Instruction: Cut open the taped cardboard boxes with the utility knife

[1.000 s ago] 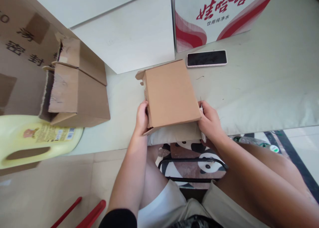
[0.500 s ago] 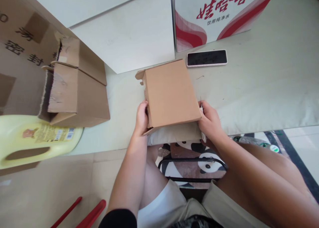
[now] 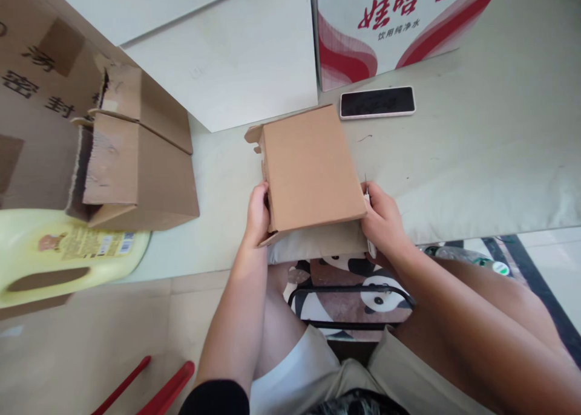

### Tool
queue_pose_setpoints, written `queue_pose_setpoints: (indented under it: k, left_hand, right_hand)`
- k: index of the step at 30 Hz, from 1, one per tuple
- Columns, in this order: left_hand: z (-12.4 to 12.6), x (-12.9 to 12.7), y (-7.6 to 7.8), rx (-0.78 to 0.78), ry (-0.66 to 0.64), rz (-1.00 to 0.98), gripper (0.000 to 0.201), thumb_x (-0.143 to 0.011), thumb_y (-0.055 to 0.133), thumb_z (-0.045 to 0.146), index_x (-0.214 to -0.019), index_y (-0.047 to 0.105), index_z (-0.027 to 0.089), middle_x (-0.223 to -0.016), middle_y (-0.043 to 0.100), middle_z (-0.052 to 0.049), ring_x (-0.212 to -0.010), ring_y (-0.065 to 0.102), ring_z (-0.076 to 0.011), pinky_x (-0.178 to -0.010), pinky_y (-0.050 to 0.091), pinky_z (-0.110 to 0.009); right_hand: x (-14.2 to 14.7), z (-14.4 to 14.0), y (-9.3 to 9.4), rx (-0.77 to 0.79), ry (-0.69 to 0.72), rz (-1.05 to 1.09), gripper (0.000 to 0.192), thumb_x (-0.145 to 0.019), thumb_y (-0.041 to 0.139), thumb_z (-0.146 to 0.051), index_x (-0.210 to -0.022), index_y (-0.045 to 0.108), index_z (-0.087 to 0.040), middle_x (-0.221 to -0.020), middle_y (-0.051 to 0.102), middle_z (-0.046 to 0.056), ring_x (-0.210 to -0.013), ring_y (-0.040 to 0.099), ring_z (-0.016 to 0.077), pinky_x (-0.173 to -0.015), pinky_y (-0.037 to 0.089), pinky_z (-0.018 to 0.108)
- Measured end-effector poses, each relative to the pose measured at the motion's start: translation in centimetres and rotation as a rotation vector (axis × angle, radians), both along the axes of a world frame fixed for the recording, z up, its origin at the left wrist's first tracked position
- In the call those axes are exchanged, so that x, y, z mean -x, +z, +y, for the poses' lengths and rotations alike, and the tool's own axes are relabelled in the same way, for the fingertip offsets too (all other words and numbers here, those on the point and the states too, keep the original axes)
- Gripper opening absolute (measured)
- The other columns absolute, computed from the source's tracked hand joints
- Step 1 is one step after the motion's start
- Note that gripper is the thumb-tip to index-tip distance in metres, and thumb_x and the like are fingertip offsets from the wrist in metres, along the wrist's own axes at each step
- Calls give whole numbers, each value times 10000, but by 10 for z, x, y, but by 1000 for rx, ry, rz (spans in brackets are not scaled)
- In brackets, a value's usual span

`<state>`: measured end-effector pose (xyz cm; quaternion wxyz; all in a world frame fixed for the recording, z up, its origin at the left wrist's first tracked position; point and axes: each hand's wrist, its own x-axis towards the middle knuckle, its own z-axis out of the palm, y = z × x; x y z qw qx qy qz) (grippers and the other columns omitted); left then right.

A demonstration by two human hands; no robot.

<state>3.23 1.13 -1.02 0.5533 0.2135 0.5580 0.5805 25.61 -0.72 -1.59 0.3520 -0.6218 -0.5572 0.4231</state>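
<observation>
With L hand point(image 3: 258, 214), gripping small brown box point(image 3: 313, 167) by its L side, close to the near corner. In R hand point(image 3: 384, 218), clasping slim white-handled tool point(image 3: 367, 198) w/ thin metal tip pointing away from body; mostly hidden by fingers, so exact type hard to tell. Positioned right at the box's near R corner.

Kept btwn both hands, box that is: immediately R of one, L of the other, reaching farther fwd than either. Set a bit askew over front part of pale bench point(image 3: 476, 161), w/ loose flap sticking out at far L corner.

Beyond far R corner: phone point(image 3: 377, 103), dark screen up, lying in front of red-and-white carton point(image 3: 363, 46). Just behind box: large white box point(image 3: 227, 70). Well to L: two torn-edged cartons point(image 3: 167, 185), side by side, nr big lettered carton point(image 3: 31, 137). On near side of those: pale yellow jug point(image 3: 86, 245). Btwn knees, below: panda-print mat point(image 3: 385, 297). By R knee: clear bottle point(image 3: 467, 256), partly hidden.
</observation>
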Motion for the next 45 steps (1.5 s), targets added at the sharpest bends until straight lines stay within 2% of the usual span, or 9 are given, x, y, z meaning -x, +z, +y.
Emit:
queue_pose_setpoints:
  k: [21,25,29,39,45]
  left_hand:
    - [-1,-7,9,26,12,-19,263,-875,507,326,-687,626,185,-594,599,-10,-503,531,-145,-518,457,-273]
    - [-1,-6,7,32,18,-12,257,-870,518,338,-692,623,186,-593,601,-9,-533,562,-155,-537,472,-275]
    - [-1,-4,3,8,9,3,264,-862,557,385,-695,621,191,-631,625,-19,-587,608,-182,-580,485,-300]
    - [-4,-6,6,1,0,9,272,-869,576,411,-712,598,191,-661,592,-6,-582,590,-163,-617,484,-305]
    - [-4,-6,7,23,10,-5,265,-864,551,375,-679,603,192,-655,594,-17,-585,538,-147,-566,442,-270]
  right_hand:
    - [0,-1,0,-27,9,8,166,-844,464,-392,-821,532,-242,-737,636,19,-715,530,206,-655,365,341]
    - [-1,-2,-1,-26,7,11,175,-849,470,-403,-818,531,-242,-743,642,19,-711,528,203,-655,365,343]
    - [-1,-1,-1,-30,7,3,166,-847,469,-395,-808,525,-244,-728,635,17,-701,525,201,-648,362,342]
    - [-1,-2,-2,-27,9,-7,138,-835,479,-375,-813,538,-252,-682,607,8,-677,514,203,-623,358,340]
    - [-2,-2,0,-17,24,-23,151,-836,475,-388,-810,530,-250,-661,586,8,-663,500,204,-616,350,340]
